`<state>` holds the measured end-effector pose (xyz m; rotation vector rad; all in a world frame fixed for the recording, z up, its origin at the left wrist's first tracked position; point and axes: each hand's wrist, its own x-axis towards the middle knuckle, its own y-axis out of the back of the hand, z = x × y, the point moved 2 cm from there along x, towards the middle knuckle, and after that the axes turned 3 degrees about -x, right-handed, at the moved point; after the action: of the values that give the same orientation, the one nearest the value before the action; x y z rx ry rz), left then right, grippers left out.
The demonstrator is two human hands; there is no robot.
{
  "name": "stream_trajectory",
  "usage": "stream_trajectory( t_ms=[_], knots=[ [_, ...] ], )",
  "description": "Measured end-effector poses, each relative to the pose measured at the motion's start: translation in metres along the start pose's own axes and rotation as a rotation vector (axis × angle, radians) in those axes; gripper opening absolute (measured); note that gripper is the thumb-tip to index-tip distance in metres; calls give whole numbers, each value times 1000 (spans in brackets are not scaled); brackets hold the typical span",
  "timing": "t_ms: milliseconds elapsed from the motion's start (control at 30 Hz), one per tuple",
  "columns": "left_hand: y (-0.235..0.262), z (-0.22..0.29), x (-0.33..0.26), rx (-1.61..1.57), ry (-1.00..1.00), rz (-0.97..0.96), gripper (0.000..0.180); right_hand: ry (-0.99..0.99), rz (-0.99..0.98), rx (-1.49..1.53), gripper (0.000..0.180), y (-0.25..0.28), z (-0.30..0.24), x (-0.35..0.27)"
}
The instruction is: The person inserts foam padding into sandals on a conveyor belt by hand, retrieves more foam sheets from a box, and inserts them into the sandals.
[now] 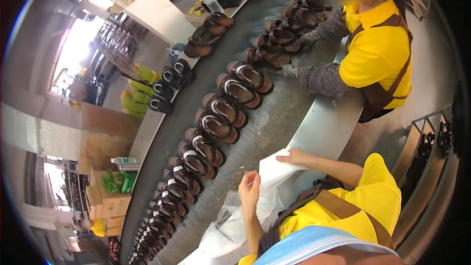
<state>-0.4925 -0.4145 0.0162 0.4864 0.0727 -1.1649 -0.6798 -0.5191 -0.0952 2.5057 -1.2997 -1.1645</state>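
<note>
**Worker at the near edge of a sandal conveyor.** The left hand (pixel 249 190) is raised over a crumpled, translucent white plastic bag (pixel 230 228). That bag lies at the near edge of the dark grey conveyor belt (pixel 274 118), directly in front of the person. The fingers of this hand are bent inward with the thumb drawn to the fingertips, as in a pinch. Whether they grip the film cannot be told.

The right hand (pixel 293 157) lies with its fingers stretched out and loose. It presses flat on a smooth white sheet of plastic (pixel 274 174) that rises from the bag and drapes over the pale metal side rail (pixel 326 122) of the belt. The two hands are near each other, with the white sheet between them.

A long row of brown sandals with white straps (pixel 216 125) runs diagonally along the belt, beyond the bag and apart from it. Farther up the belt, a co-worker in a yellow shirt and brown apron (pixel 378 54) rests both hands on a heap of darker brown sandals (pixel 282 37). Black sandals (pixel 167 83) sit on the opposite rail. Beyond that rail stand an open cardboard box holding green items (pixel 105 194) and a clear plastic bottle (pixel 211 1).
</note>
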Motion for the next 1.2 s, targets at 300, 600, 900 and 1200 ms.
stream_trajectory(
  t_ms=[300, 600, 900, 1200],
  knots=[
    [-5, -6, 8, 70, -34, 29, 31, 81, -138, 30, 63, -21, -12, 30],
    [-8, -26, 9, 186, -97, -47, 78, 190, -211, -20, 62, 5, -14, 15],
    [-39, -37, 15, 1, -12, -48, 86, 409, -247, -4, 64, 37, -35, 0],
    [-61, -40, 10, -86, 75, -13, 80, 440, -250, -80, 59, 38, -25, 8]
  ],
)
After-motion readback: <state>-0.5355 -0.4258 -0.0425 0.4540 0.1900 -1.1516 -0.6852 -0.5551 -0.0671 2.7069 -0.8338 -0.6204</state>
